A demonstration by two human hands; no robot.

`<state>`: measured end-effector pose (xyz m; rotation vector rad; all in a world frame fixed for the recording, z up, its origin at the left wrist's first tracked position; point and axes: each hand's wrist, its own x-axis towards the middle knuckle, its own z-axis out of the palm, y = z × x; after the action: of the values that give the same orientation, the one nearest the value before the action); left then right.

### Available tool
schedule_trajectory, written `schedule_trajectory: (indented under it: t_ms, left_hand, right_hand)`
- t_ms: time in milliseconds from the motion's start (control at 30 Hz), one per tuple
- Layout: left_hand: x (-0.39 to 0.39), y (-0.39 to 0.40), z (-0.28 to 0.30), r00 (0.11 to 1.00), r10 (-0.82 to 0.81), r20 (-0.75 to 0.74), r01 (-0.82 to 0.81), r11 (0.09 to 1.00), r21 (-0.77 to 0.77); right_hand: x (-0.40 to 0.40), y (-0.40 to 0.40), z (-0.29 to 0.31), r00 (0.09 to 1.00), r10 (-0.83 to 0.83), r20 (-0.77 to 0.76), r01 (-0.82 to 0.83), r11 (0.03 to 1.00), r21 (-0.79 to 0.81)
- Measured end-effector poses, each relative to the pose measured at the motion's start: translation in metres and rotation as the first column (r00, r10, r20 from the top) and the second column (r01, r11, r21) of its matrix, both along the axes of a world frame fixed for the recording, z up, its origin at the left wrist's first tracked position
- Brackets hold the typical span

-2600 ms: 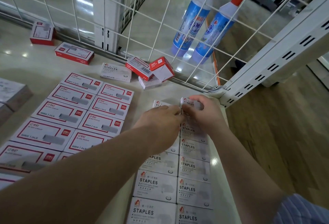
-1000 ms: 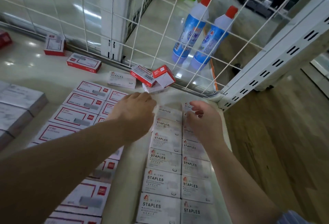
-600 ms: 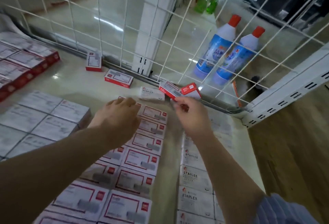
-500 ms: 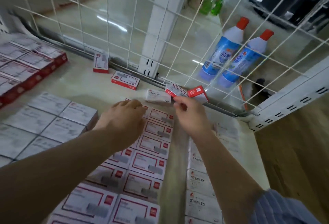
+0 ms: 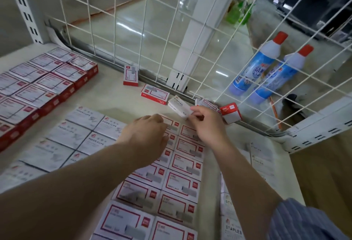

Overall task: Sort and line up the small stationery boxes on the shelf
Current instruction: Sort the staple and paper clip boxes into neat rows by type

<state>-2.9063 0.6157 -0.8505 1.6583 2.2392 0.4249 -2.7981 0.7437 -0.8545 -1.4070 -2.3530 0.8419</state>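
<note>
Right hand now pinches a white staples box by its near end, close to the back edge of the shelf; half a second ago this box lay flat by the mesh and the fingers were only arriving beside the red boxes. The box is tilted and seems lifted a little, though its far end may touch the shelf; this cannot be told. Left hand has stayed over the back end of the red-framed rows, fingers loosely bent and holding nothing, resting on or just above the boxes. One stray is thus taken from the loose group at the back. It probably belongs with the white staples rows at the right edge of the shelf, which are blurred here. Several strays are not yet sorted: a flat red box just left of the held one, an upright red box leaning at the mesh, a box partly hidden behind the right hand, and a tipped red box against the back rail. The shelf is pale and glossy. Paper clip boxes lie in rows left of the centre, and thicker red boxes fill the back left corner. Behind the wire mesh there is a shiny floor, a white post, two blue bottles with red caps and green bottles farther away.
</note>
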Motion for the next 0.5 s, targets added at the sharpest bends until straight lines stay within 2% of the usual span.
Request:
schedule_trajectory:
  t_ms: [367,500]
  left_hand:
    - [-0.005,0.003,0.002,0.998,0.028,0.051,-0.029,1.000,0.007]
    - [-0.004,0.002,0.002,0.998,0.029,0.057,-0.029,1.000,-0.007]
  right_hand:
    - [-0.017,0.010,-0.003,0.988,-0.050,0.143,0.045,0.998,0.038]
    - [-0.016,0.008,-0.003,0.991,-0.045,0.128,0.042,0.999,0.029]
